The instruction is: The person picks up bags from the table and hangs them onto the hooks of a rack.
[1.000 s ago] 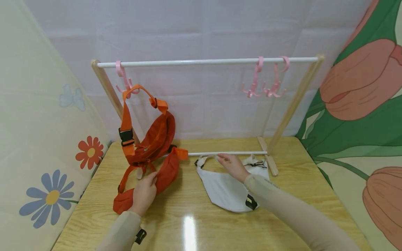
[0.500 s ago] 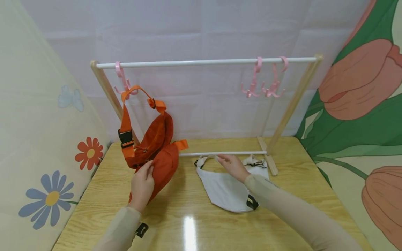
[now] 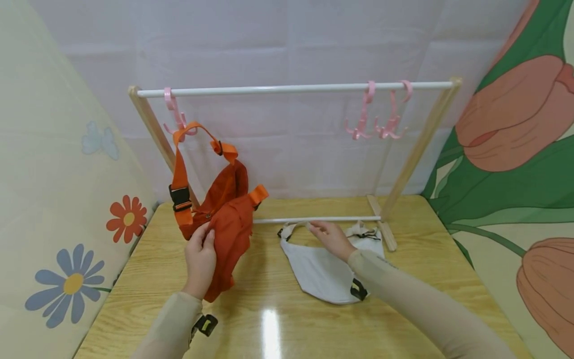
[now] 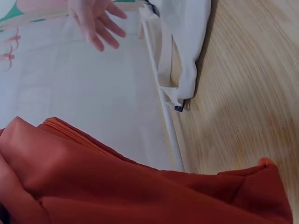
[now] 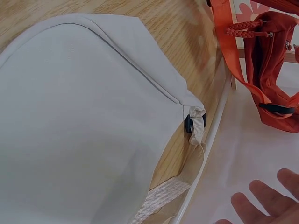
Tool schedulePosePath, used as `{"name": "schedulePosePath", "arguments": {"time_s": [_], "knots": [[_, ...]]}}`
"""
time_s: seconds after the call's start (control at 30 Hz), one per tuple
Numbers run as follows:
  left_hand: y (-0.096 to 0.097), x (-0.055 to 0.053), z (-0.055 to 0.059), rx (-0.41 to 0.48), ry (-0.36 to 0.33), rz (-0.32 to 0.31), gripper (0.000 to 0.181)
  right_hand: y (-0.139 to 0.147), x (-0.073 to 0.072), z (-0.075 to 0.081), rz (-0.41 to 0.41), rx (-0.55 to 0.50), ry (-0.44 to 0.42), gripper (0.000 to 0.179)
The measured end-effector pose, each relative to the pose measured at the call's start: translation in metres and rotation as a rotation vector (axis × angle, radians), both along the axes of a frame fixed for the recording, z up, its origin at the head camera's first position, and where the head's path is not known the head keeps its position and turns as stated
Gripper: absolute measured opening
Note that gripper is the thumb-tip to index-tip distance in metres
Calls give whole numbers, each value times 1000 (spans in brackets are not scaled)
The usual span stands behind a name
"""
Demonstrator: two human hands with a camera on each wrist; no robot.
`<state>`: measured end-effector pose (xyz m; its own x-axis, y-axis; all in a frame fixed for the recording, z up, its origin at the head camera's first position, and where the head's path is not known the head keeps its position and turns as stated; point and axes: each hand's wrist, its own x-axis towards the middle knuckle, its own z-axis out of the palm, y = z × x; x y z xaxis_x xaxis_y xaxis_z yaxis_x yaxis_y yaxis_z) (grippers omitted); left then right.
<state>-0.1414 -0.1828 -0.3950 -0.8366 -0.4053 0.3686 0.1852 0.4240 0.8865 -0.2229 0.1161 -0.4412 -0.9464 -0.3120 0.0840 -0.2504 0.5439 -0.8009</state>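
Note:
My left hand pinches the edge of a red waist bag, held up above the table with its body hanging downward. Close behind it, a second red waist bag hangs by its orange strap from a pink hook. A white waist bag lies flat on the table to the right. Over that bag's strap hovers my right hand; its loosely straight fingers hold nothing in the right wrist view. Red cloth fills the lower left wrist view, hiding the left fingers there.
A wooden rack with a white top bar stands at the back. Two more pink hooks hang on its right side, without bags. Its lower bar runs behind the white bag. Patterned walls flank the wooden table.
My left hand has lifted the red waist bag off the table and turned it from lying lengthwise to hanging steeply. The right hand and the white bag stay where they were.

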Motion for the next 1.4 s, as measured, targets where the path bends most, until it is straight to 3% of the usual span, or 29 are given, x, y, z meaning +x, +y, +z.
{"name": "schedulePosePath", "arguments": {"time_s": [0.17,0.27,0.5,0.6,0.83,1.03,1.4], "knots": [[2,1,7,95,14,8,23,-1,0,0,4,-2,8,36],[3,1,11,198,-5,3,25,-1,0,0,3,4,18,36],[5,-1,20,609,50,-64,18,-2,1,0,1,-4,6,36],[5,0,23,708,66,-92,16,-2,1,-1,7,-2,1,37],[7,1,27,797,91,-147,22,-3,1,-3,4,7,-5,38],[8,-1,25,810,124,-170,24,-3,1,-6,12,9,-9,37],[14,-7,27,951,272,-247,24,-6,4,-7,25,18,36,33]]}}
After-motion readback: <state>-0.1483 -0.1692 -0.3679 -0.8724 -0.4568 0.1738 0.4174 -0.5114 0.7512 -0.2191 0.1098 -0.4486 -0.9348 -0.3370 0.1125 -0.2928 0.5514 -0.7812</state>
